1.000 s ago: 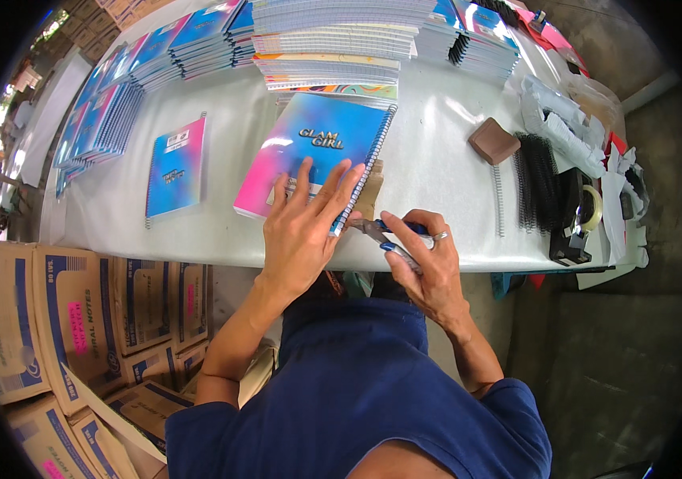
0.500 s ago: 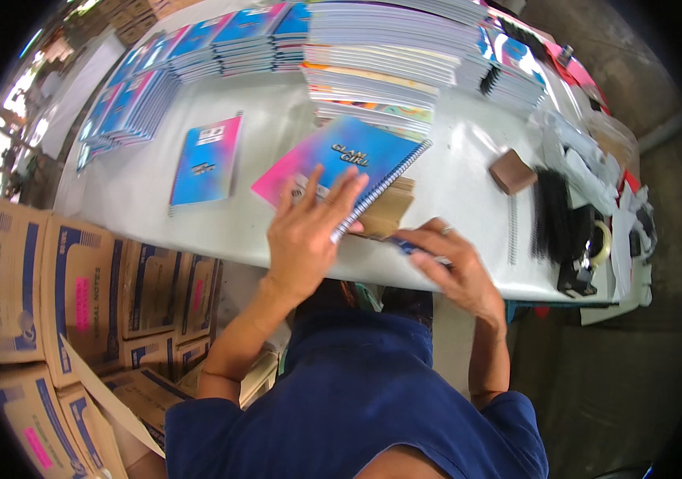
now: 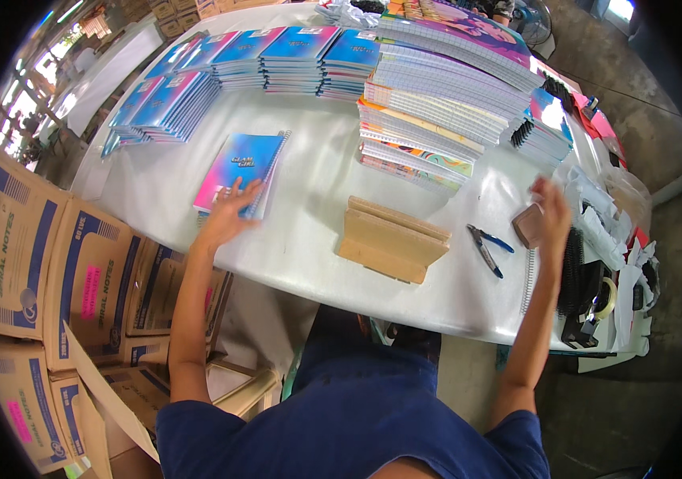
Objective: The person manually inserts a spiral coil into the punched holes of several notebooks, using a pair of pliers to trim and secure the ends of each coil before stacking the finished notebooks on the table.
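A blue and pink spiral notebook (image 3: 239,162) lies at the left of the table on top of another notebook, their edges slightly out of line. My left hand (image 3: 231,211) rests at its near edge, fingers spread and holding nothing. On the right, my right hand (image 3: 550,214) is raised beside a small brown block (image 3: 527,227), its fingers smeared by motion. Blue-handled cutting pliers (image 3: 488,249) lie on the table, left of that hand. Between my hands stands a folded cardboard piece (image 3: 393,243).
Stacks of blue and pink notebooks (image 3: 297,60) line the far left. A tall pile of notebooks (image 3: 444,96) stands far right of centre. Black spiral coils (image 3: 572,267) and a tape dispenser (image 3: 592,307) sit at the right edge. Cardboard boxes (image 3: 93,279) are stacked at lower left.
The notebook has gone from the cardboard piece to the left, onto the other notebook. My right hand has let go of the pliers and moved right. The whole view has shifted.
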A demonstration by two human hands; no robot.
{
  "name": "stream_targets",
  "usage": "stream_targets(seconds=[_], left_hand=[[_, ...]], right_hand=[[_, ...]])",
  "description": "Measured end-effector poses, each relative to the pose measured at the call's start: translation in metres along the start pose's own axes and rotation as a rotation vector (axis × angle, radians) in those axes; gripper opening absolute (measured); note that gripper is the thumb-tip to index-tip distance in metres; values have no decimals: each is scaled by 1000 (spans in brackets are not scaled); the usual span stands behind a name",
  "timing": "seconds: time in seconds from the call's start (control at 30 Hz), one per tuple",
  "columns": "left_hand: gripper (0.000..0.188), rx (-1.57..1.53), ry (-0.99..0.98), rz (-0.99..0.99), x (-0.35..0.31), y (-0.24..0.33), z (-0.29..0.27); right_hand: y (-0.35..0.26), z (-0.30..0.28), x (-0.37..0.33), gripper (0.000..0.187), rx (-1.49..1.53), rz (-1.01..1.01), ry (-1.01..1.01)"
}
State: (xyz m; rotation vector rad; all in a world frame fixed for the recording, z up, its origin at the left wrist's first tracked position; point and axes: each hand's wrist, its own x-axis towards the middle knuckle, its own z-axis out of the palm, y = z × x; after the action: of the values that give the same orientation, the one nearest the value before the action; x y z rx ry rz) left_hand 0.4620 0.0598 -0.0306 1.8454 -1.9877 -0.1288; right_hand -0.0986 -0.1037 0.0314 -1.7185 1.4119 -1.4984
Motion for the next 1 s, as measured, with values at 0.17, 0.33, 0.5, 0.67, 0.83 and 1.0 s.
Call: stream_targets(seconds=[0.17,0.33,0.5,0.67,0.83,1.0], left_hand=[[79,-202,-65,-55,9,3,-8],[69,-183,224,20,33,51,-23],[58,-358,434,168,73,107,-42],[54,-569,576,283,118,171,-64],[54,-547,719,393,149,202,-76],[58,-759,612,283,165,205,-77]], right_hand=[[-144,5,125,55,124,38,-105],[-182,40,187,45,-235,206,-572],[-193,33,175,40,-323,65,-384],[-191,42,160,39,-192,183,-421],[-176,39,175,31,-51,168,-381],[-155,26,220,25,-349,85,-421]])
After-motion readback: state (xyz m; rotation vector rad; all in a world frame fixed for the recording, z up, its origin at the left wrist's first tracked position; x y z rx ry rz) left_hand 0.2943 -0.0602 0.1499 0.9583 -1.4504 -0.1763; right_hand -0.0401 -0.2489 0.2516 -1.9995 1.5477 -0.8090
